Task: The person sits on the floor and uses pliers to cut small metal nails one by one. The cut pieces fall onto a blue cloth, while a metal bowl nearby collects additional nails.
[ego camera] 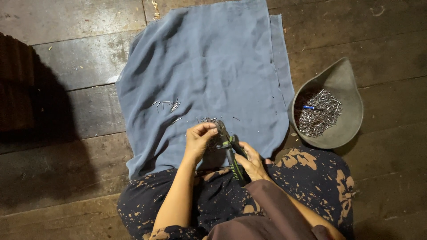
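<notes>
My right hand [252,161] grips the dark handles of a pair of pliers [229,149] with green trim, the jaws pointing up and left. My left hand [199,138] pinches something small and metallic at the jaws; the piece itself is too small to make out. Both hands are over the near edge of a blue-grey cloth [209,66] spread on the wooden floor. A small heap of thin metal pieces [207,120] lies on the cloth just beyond my left hand.
Another scatter of small metal pins [168,106] lies on the cloth to the left. A dark grey teardrop-shaped bowl [344,84] at the right holds a pile of metal pieces and a small blue item [308,107]. My lap in dark patterned fabric [311,178] fills the bottom.
</notes>
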